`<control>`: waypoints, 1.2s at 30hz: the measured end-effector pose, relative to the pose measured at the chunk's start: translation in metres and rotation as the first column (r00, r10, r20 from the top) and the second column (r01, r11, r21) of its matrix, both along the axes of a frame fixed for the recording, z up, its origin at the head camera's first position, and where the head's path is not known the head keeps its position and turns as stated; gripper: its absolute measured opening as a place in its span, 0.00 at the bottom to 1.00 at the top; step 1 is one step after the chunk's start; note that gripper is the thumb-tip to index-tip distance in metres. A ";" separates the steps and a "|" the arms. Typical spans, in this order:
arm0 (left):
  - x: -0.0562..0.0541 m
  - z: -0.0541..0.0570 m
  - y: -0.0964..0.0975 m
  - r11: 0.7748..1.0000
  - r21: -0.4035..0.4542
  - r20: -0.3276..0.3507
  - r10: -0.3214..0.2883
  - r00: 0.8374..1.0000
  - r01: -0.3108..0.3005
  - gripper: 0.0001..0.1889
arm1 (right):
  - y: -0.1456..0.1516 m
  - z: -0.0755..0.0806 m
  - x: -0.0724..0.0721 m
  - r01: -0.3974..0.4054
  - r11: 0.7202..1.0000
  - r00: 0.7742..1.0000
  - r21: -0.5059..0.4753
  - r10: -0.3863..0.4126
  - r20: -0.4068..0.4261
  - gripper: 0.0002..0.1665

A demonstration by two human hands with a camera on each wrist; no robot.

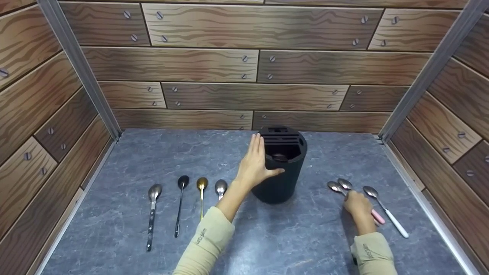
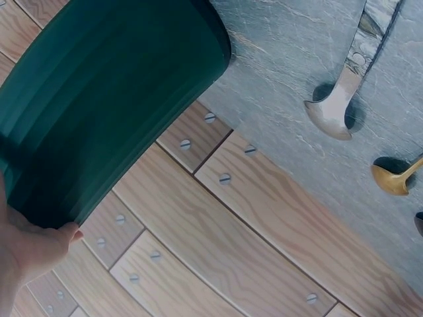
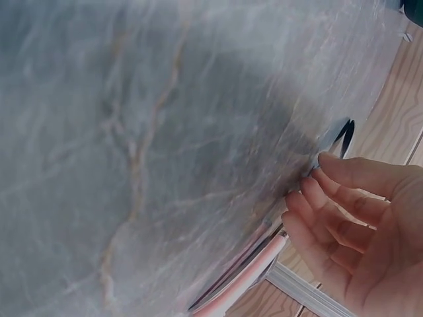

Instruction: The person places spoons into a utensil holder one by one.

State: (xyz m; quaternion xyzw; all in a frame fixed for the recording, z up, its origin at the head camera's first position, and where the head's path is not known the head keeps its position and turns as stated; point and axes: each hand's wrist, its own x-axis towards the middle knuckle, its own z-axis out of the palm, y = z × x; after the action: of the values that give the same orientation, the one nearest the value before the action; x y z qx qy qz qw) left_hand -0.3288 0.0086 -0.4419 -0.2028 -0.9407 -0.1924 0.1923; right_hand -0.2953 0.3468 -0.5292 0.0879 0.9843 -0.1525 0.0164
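Observation:
A dark green cylindrical utensil holder (image 1: 280, 179) with a slotted black top stands near the middle of the table. Against its left side lies my left hand (image 1: 254, 166), with straight fingers along the rim and the thumb spread across the front. My right hand (image 1: 358, 206) is low over the spoons on the right. Its thumb and fingertips pinch a metal spoon (image 1: 334, 186) near the neck; the spoon's handle is hidden. Right beside it lies a spoon with a pink handle (image 1: 378, 217), partly covered by the hand. Something dark shows inside the holder's opening.
Farther right lies a white-handled spoon (image 1: 395, 223). On the left are a spoon with a dark patterned handle (image 1: 151, 217), a black spoon (image 1: 179, 206), a gold spoon (image 1: 202, 191) and a silver spoon (image 1: 221, 187), partly behind the left forearm. Wood-patterned walls enclose the table.

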 end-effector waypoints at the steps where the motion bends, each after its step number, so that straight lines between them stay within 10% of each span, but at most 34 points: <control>1: 0.000 0.000 0.000 1.000 0.002 -0.002 -0.002 1.000 0.002 0.60 | 0.000 0.000 0.000 0.009 1.000 1.000 -0.005 -0.010 -0.017 0.06; 7: 0.000 0.000 0.001 1.000 -0.004 -0.011 -0.005 1.000 0.005 0.60 | 0.004 -0.002 -0.001 0.055 0.998 0.991 -0.023 -0.057 -0.122 0.04; 36: 0.000 0.001 0.000 1.000 -0.027 0.009 -0.003 1.000 0.003 0.60 | 0.007 -0.005 -0.008 0.008 0.999 0.997 0.053 -0.003 -0.079 0.07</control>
State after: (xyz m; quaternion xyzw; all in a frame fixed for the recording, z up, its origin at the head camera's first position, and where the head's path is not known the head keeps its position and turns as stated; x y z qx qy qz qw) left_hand -0.3291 0.0083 -0.4410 -0.2061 -0.9437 -0.1807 0.1852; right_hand -0.3033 0.3541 -0.5345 0.0849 0.9876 -0.1297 -0.0252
